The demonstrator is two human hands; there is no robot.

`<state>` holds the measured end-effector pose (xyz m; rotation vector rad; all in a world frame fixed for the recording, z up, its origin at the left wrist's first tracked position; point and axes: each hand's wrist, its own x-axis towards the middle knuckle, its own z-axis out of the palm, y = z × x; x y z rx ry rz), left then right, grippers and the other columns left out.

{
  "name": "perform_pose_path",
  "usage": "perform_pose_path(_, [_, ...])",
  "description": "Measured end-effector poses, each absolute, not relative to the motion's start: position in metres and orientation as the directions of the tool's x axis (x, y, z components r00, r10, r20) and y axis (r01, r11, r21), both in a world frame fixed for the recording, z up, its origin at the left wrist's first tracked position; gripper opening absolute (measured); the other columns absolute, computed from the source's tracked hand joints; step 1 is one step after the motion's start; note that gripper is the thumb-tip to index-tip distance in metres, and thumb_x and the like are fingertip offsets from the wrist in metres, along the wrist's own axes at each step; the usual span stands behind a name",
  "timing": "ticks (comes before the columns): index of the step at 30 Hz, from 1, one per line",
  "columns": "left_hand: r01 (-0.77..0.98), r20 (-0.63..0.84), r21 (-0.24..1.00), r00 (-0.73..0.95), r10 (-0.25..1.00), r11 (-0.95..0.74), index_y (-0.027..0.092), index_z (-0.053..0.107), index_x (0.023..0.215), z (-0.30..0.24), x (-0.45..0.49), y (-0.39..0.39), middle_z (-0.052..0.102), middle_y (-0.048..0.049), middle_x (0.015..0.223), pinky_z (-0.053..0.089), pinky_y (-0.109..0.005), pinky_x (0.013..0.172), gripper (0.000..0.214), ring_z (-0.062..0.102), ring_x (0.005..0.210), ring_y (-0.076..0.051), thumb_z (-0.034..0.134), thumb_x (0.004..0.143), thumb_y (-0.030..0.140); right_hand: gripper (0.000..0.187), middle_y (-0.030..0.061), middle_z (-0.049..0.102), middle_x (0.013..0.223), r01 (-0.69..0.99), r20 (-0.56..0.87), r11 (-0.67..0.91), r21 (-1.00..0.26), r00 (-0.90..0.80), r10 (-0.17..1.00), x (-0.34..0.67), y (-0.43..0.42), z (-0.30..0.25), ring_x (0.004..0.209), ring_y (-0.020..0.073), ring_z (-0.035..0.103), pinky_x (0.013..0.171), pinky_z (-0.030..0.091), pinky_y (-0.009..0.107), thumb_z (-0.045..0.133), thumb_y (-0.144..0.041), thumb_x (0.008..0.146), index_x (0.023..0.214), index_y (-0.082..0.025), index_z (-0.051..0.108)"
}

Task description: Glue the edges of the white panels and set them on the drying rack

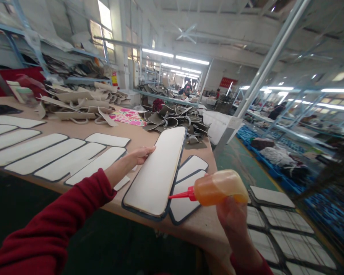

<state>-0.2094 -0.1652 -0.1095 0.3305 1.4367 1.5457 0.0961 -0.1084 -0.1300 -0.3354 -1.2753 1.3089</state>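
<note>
My left hand (143, 154) pinches the left edge of a long white panel (157, 172) with a dark border and rounded corners, tilted up above the table. Along its right border runs a thin yellowish line. In my right hand (231, 214) is a squeeze bottle (218, 188) of amber liquid, lying on its side in the air. Its red nozzle (180, 195) points left, the tip at the panel's lower right edge. Beneath, two similar white panels (186, 194) overlap on the table.
More white panels (51, 154) lie in a row on the brown table (149, 137). Behind are piles of beige pieces (80, 101) and dark olive pieces (174, 116), with a pink floral cloth (128, 116) between. Metal post (263, 72) and several panels (292, 219) are at right.
</note>
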Motion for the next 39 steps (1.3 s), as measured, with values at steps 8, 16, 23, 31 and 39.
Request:
perform_pose_path(8, [-0.478,-0.425,0.865,-0.540,0.726,0.151,0.007,0.068,0.098,-0.110,-0.215,-0.167,0.071,-0.0038,0.059,0.054,-0.025,0.055,0.016,0.063,0.051,-0.015,0.057,0.089,0.014,0.061,0.0071,0.072,0.101,-0.623,0.409,0.164,-0.765,-0.272,0.871,0.102,-0.110,-0.143,0.089,0.0287,0.069,0.084,0.056,0.047,0.082,-0.037,0.060,0.115,-0.023,0.060])
perform_pose_path(16, [-0.543,-0.459,0.832,-0.556,0.693,0.115,0.010,0.068,0.097,-0.117,-0.220,-0.172,0.071,-0.0039,0.062,0.055,-0.026,0.056,0.016,0.064,0.053,-0.016,0.055,0.091,0.018,0.051,0.0076,0.073,0.100,-0.619,0.420,0.209,-0.757,-0.216,0.882,0.106,-0.118,-0.146,0.090,0.0275,0.071,0.080,0.058,0.043,0.078,-0.035,0.067,0.114,-0.022,0.061])
perform_pose_path(23, [-0.550,-0.438,0.835,-0.671,0.598,-0.005,0.010,0.067,0.083,-0.123,-0.219,-0.166,0.067,-0.0027,0.056,0.054,-0.024,0.053,0.006,0.063,0.050,-0.016,0.062,0.085,0.013,0.038,0.0056,0.076,0.087,-0.692,0.260,0.068,-0.719,-0.178,0.949,0.095,-0.138,-0.155,0.077,0.0227,0.073,0.067,0.061,0.033,0.079,-0.039,0.066,0.098,-0.021,0.069])
perform_pose_path(31, [-0.416,-0.275,0.906,-0.722,0.635,-0.079,0.013,0.058,0.074,-0.117,-0.197,-0.166,0.066,-0.0010,0.056,0.051,-0.022,0.049,0.011,0.061,0.046,-0.013,0.062,0.083,0.009,0.035,0.0028,0.075,0.091,-0.770,0.295,0.155,-0.618,-0.045,0.954,0.084,-0.088,-0.104,0.081,0.0199,0.071,0.075,0.058,0.034,0.075,-0.043,0.070,0.096,-0.021,0.069])
perform_pose_path(39, [-0.375,-0.231,0.927,-0.595,0.770,-0.011,0.016,0.056,0.079,-0.109,-0.154,-0.165,0.067,-0.0023,0.061,0.050,-0.025,0.047,0.007,0.061,0.047,-0.015,0.060,0.081,0.010,0.052,0.0029,0.072,0.092,-0.732,0.398,0.303,-0.610,0.047,0.916,0.063,-0.060,-0.090,0.081,0.0181,0.066,0.080,0.055,0.036,0.085,-0.032,0.055,0.102,-0.019,0.065])
